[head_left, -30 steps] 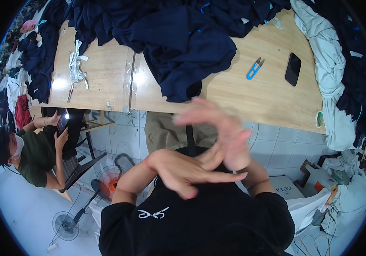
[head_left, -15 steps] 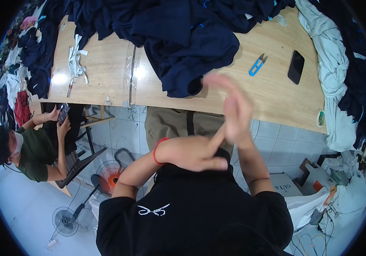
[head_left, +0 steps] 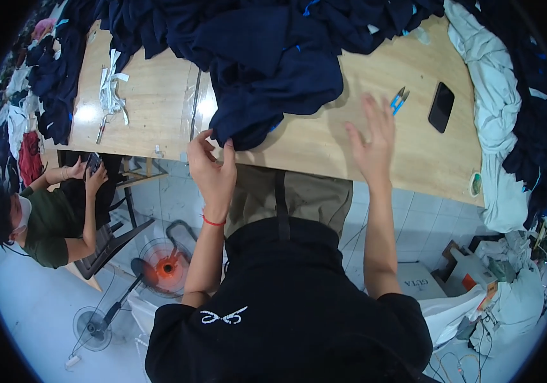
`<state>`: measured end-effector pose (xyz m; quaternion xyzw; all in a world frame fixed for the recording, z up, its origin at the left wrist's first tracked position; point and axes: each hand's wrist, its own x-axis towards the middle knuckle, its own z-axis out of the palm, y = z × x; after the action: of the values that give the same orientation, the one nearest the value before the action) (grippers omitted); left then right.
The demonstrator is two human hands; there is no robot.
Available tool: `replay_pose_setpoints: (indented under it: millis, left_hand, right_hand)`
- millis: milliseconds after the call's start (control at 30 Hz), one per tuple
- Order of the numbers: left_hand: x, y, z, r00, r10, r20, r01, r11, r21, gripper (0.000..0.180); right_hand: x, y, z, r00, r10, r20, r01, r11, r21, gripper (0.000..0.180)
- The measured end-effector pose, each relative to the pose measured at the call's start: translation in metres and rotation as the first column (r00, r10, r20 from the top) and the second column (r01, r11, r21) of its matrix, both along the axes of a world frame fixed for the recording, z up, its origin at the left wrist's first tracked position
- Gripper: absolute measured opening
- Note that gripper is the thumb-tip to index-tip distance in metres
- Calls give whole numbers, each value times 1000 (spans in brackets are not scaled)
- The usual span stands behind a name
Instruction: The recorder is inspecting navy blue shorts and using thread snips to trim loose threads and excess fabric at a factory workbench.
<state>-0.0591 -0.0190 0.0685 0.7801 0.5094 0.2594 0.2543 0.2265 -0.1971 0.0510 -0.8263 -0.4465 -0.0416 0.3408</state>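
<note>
A navy garment lies bunched on the wooden table, its near end hanging close to the front edge. My left hand, with a red string at the wrist, has thumb and fingers curled round that near end of the cloth. To the right, my right hand hovers over the table with its fingers apart, slightly blurred and holding nothing. Just beyond its fingertips lie blue thread snips, blades pointing away and the lower handle partly hidden by the fingers.
A black phone lies on the right of the table. White strips lie at the left. More navy cloth is heaped along the back, and pale cloth hangs over the right end. A seated person and a fan are at the left.
My hands were close together over my lap; they have parted. The left has gone to the garment's near end, which has shifted left. The right has moved up towards the snips.
</note>
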Motion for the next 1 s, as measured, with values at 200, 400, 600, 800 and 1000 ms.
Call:
replay_pose_setpoints:
  millis: [200,400,600,800,1000]
  left_hand:
    - [25,-13,-26,962,84,261,-24,974,-227,48]
    - [6,19,62,931,-99,352,-39,931,364,41]
    - [25,64,33,960,-264,96,248,957,150,38]
    - [-4,26,-6,971,-48,235,66,995,-69,28]
    - [43,51,14,952,-28,304,25,1000,14,27]
  right_hand:
    - [-29,66,-34,994,105,-19,-105,994,-20,48]
    - [-14,29,54,574,372,-730,150,828,540,18]
    - [20,33,58,846,-27,-532,174,958,228,22]
    - [2,-42,7,830,-249,-500,385,903,190,17]
    - [-29,13,28,831,-334,-445,393,919,44,24]
